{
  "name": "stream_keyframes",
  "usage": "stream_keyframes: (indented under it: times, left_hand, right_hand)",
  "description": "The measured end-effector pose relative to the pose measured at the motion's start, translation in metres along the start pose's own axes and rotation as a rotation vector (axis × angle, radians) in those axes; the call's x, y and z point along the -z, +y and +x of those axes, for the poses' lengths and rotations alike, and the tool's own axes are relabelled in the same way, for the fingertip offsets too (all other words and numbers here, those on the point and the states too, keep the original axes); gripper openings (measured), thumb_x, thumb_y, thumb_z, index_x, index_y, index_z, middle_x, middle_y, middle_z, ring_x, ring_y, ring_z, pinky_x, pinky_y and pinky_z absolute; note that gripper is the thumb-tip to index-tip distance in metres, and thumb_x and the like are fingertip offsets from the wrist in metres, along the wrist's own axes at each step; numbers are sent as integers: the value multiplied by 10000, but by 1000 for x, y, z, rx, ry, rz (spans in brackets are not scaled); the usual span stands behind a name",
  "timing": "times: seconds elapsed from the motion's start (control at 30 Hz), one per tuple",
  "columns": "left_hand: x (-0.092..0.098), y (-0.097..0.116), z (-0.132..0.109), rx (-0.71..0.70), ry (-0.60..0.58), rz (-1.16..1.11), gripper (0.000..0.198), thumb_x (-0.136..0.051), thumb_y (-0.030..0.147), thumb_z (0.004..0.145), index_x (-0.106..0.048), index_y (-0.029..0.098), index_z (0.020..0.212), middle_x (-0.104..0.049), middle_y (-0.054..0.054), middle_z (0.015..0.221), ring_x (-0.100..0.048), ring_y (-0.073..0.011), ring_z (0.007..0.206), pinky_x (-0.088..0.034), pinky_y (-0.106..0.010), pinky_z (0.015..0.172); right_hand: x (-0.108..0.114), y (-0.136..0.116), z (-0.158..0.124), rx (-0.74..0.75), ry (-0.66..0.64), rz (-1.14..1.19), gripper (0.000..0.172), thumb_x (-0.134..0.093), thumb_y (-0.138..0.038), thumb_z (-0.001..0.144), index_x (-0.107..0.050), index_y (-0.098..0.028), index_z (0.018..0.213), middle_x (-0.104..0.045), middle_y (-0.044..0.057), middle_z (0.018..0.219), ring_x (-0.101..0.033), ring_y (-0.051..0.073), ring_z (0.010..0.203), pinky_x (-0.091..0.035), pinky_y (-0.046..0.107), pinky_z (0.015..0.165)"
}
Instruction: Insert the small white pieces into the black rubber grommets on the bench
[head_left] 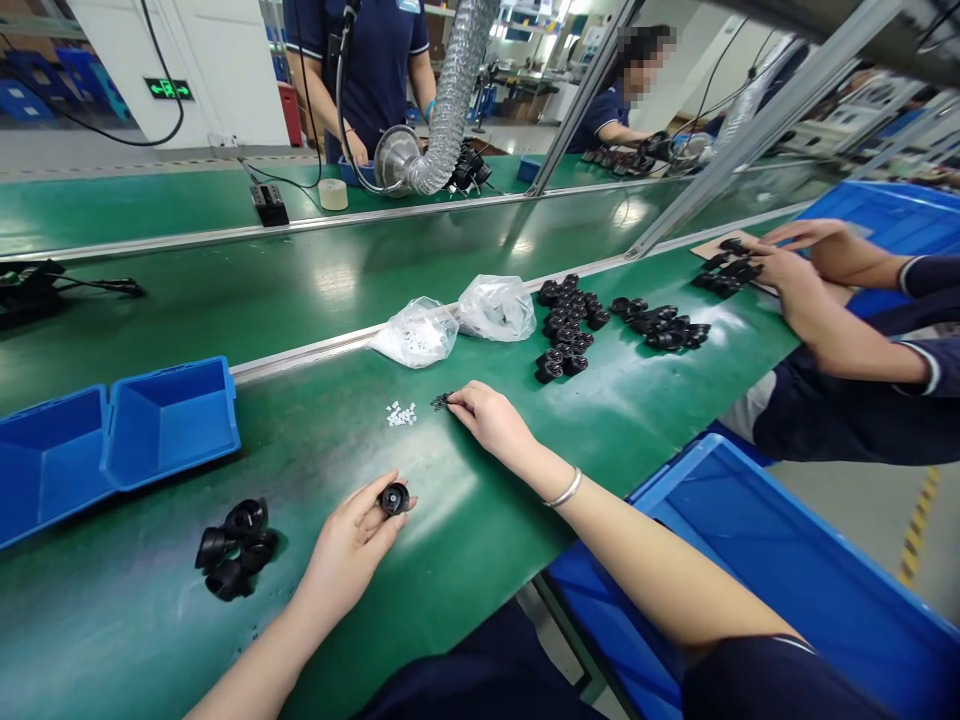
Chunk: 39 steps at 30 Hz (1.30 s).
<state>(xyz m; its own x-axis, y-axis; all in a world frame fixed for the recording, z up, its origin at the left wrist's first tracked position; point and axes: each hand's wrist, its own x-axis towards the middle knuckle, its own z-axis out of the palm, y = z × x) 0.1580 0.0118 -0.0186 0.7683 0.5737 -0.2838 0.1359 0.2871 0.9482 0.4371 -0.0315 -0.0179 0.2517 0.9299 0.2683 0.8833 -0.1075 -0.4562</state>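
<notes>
My left hand [352, 545] holds a round black part [394, 498] between thumb and fingers, its hollow side facing up. My right hand [487, 420] reaches to a small pile of tiny black pieces [440, 402], fingertips pressed together at its edge; whether a piece is between them is too small to tell. Just left of that pile lie small white pieces [401, 414]. Several black parts [236, 548] sit in a cluster left of my left hand. Behind the small piles are two clear plastic bags, one [417, 333] with white bits inside, the other [496, 308] to its right.
Two blue bins [174, 415] [52, 450] stand at the left. More black parts [566, 325] [664, 325] lie at the right back, near a co-worker's hands [795, 255]. A large blue crate [750, 540] is below the table edge at right. Other people work across the green table [285, 270].
</notes>
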Motion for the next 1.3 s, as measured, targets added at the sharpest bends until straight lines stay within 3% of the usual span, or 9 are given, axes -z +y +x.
stream_keyframes:
  times: [0.27, 0.43, 0.6, 0.73, 0.9, 1.0, 1.13, 1.2, 1.3]
  left_hand:
    - [1, 2, 1, 29, -4, 1, 544, -673, 405, 834, -506, 205, 1312, -596, -123, 1359, -634, -280, 1188, -482, -432, 1071]
    - [1, 4, 0, 3, 0, 21, 524, -654, 353, 846, -513, 188, 1323, -604, -122, 1350, -651, -267, 1166, -486, -424, 1066]
    - [3, 2, -1, -42, 42, 174, 515, -654, 331, 850, -556, 201, 1339, -713, -84, 1159, -681, -240, 1092, -545, -391, 983]
    - [4, 2, -2, -87, 59, 227, 503, -656, 327, 853, -575, 218, 1337, -747, -44, 932, -699, -233, 986, -574, -388, 917]
    - [3, 4, -1, -78, 53, 224, 492, -652, 317, 844, -584, 203, 1318, -717, -70, 1073, -694, -215, 945, -542, -390, 951]
    - [3, 7, -1, -40, 47, 234, 497, -644, 318, 843, -575, 196, 1319, -718, -45, 945, -686, -199, 867, -533, -382, 928]
    - [3, 11, -3, 1, 30, 220, 513, -607, 329, 852, -546, 185, 1341, -519, 58, 584, -566, -151, 623, -519, -300, 711]
    - [2, 13, -3, 13, 28, 208, 521, -593, 329, 847, -544, 164, 1338, -377, 87, 529, -451, -127, 534, -452, -261, 594]
    - [3, 13, -2, 23, 31, 179, 527, -580, 323, 841, -541, 152, 1338, -310, 94, 536, -363, -113, 514, -374, -241, 541]
  right_hand:
    - [7, -1, 1, -30, 1, 2, 127, -598, -134, 911, -614, -158, 787, -603, 45, 823, -595, 162, 749, -504, 285, 711]
    - [13, -50, -20, 104, -29, 243, 88, -587, -166, 938, -605, -179, 853, -592, 28, 821, -578, 152, 756, -493, 276, 708]
    - [-1, -92, -44, 274, -142, 445, 93, -526, -208, 988, -608, -182, 951, -580, 47, 905, -593, 145, 799, -523, 272, 738]
    - [-15, -94, -49, 312, -161, 366, 131, -497, -231, 1004, -616, -183, 978, -587, 67, 954, -606, 156, 826, -544, 291, 751]
    - [-14, -94, -48, 327, -159, 330, 143, -490, -211, 1005, -627, -178, 980, -605, 66, 930, -619, 153, 810, -558, 284, 727]
    - [-12, -96, -51, 362, -133, 298, 144, -490, -185, 999, -632, -174, 1020, -618, 77, 950, -632, 162, 835, -565, 289, 730]
    - [-10, -96, -60, 428, -117, 245, 222, -487, -138, 988, -601, -153, 1177, -616, 103, 999, -629, 178, 871, -569, 300, 734]
    - [-10, -94, -64, 456, -138, 208, 304, -480, -119, 981, -554, -138, 1276, -605, 125, 1050, -624, 190, 905, -572, 310, 747]
    - [-10, -94, -69, 495, -154, 120, 371, -468, -105, 975, -503, -117, 1344, -601, 141, 1063, -620, 205, 906, -576, 329, 749]
